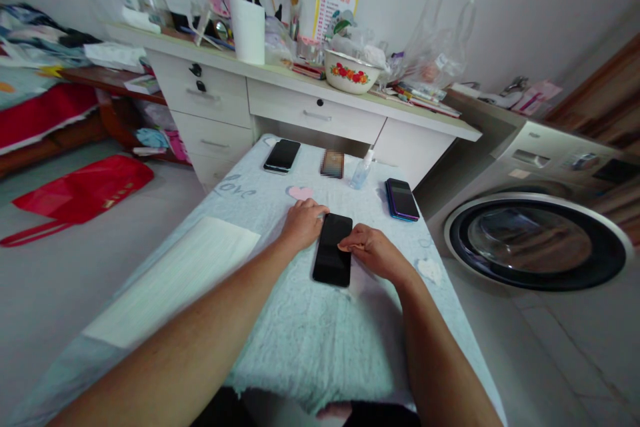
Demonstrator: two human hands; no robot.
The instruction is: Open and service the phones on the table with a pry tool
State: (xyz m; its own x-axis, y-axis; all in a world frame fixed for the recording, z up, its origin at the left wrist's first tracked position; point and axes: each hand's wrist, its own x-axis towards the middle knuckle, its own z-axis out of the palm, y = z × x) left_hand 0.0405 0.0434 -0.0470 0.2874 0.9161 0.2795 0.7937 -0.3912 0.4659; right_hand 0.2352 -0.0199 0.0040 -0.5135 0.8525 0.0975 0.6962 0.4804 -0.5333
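Note:
A black smartphone [332, 260] lies flat, screen up, on the cloth-covered table in front of me. My left hand [303, 221] is closed at its upper left edge, with the fingers curled and the thumb against the corner, holding the phone in place. Over the right side of the screen, my right hand [369, 250] has its fingers pressed together, tips touching the glass. Something small and orange-brown may be pinched there, but I cannot make it out. Beyond the hands stands a clear spray bottle [362, 170] with bluish liquid.
More phones lie on the table: a dark stack [282, 156] at back left and a purple-edged stack [401, 200] at right. A blurred-out item [333, 164] is at the back. A white sheet [175, 280] covers the left side. A washing machine [530, 160] stands right.

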